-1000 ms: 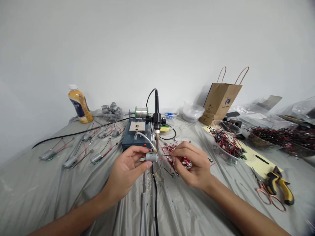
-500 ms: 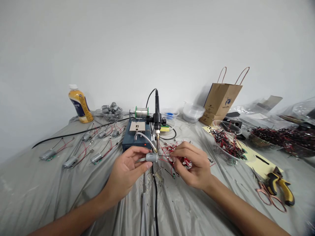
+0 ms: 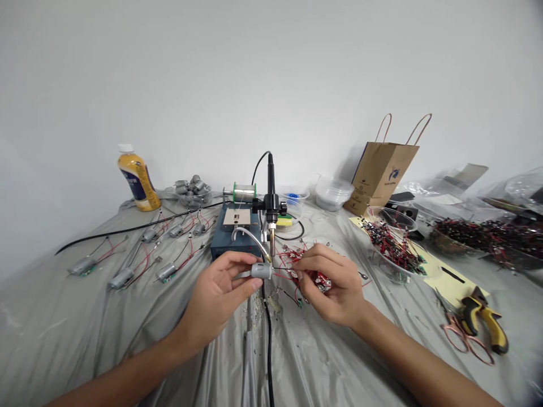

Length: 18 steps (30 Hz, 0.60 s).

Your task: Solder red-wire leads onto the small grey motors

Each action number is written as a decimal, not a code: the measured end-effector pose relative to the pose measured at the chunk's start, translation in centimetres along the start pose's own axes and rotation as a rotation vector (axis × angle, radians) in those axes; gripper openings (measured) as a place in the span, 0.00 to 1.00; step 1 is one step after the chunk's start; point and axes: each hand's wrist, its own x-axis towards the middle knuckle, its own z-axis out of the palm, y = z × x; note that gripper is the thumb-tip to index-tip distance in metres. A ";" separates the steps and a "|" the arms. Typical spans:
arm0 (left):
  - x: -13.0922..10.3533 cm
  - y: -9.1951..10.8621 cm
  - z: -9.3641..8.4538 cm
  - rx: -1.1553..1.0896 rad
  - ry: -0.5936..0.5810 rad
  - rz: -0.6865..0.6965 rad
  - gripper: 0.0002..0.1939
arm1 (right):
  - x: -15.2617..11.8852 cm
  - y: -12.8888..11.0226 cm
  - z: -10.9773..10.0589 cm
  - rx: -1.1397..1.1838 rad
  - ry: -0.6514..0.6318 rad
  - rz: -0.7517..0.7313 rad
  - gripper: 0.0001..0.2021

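Note:
Between its thumb and fingers my left hand (image 3: 223, 291) grips a small grey electric motor (image 3: 261, 271), held level just under the soldering iron (image 3: 271, 198). The iron stands upright in a clamp, its tip at the motor's right end. A bent metal tube (image 3: 254, 236) comes down from the left to the same spot. My right hand (image 3: 328, 282) pinches a thin black wire (image 3: 285, 268) that runs left to the motor's end. Behind and beneath that hand lies a pile of red wires (image 3: 294, 257) with small metal parts, partly hidden by the fingers.
A blue soldering station (image 3: 235, 240) carries a solder spool (image 3: 245, 193). Wired motors (image 3: 122, 278) lie at left, near a bottle (image 3: 139, 180) and a bowl of motors (image 3: 193, 192). At right are a bowl of wires (image 3: 390, 246), scissors (image 3: 460, 330), pliers (image 3: 483, 319) and a paper bag (image 3: 379, 175).
Both hands, the motor and the wire stay almost in place. The view shifts very slightly.

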 end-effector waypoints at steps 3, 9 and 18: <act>0.1 0.0 0.0 -0.001 0.000 -0.005 0.11 | 0.0 0.0 0.0 0.003 -0.006 0.006 0.10; 0.1 -0.1 -0.1 -0.005 -0.008 -0.010 0.11 | 0.1 -0.1 0.1 0.001 0.002 0.002 0.10; -0.5 0.3 -0.4 0.016 -0.036 -0.066 0.10 | -0.1 -0.2 0.1 0.005 -0.029 -0.001 0.12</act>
